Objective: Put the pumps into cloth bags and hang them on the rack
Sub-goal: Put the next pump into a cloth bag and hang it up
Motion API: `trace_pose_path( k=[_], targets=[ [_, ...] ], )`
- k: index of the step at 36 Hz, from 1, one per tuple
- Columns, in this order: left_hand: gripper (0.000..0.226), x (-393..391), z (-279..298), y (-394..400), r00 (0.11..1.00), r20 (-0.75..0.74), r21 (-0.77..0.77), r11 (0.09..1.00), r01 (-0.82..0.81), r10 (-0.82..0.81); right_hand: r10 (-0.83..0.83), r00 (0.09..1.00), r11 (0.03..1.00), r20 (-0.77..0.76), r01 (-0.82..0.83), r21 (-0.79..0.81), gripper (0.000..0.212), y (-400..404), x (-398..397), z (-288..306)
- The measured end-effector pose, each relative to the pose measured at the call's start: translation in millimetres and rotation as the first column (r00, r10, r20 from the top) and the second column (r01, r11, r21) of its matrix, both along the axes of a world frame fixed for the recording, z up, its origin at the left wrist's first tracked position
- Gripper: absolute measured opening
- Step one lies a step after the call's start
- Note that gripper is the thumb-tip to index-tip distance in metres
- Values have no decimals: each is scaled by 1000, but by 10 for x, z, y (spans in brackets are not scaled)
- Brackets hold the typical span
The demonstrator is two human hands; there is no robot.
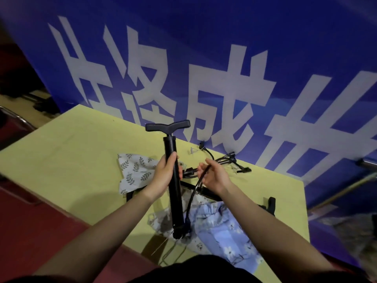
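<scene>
My left hand (166, 174) grips the barrel of a black hand pump (173, 188), held nearly upright with its T-handle at the top. My right hand (214, 175) pinches the pump's thin black hose (196, 185), which curves down to the pump's base. Beneath the pump lie cloth bags: a white one with grey leaves (135, 172), a blue flowered one (226, 231) and a grey-patterned one (161, 221). More black pumps (228, 160) lie on the table behind my hands.
The yellow table (71, 160) stands against a blue banner with large white characters (204, 68). A black stand part (271, 204) lies at the table's right edge. A metal pole (346, 188) leans at far right. Red floor lies to the left.
</scene>
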State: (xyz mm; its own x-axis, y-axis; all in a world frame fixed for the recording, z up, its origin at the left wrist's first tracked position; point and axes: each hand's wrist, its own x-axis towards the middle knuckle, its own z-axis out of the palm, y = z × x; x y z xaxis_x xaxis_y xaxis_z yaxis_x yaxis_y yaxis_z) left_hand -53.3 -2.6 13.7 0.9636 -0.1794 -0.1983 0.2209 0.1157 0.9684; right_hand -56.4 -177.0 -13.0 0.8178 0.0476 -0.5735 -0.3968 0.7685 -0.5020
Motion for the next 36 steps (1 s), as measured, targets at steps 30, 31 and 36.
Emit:
trace_pose_path(
  k=[30,31,36],
  targets=[
    [52,-140,-234,-47,932,-98,270,892,363,-350,245,899,723,363,80,-686,36,-236,-166,909],
    [44,-156,-226,-82,927,-115,262,890,374,-356,251,896,699,367,94,-709,35,-244,-171,925],
    [33,-209,-233,-161,935,-142,234,907,351,-326,312,877,453,366,201,-869,32,-258,-256,1071]
  ],
)
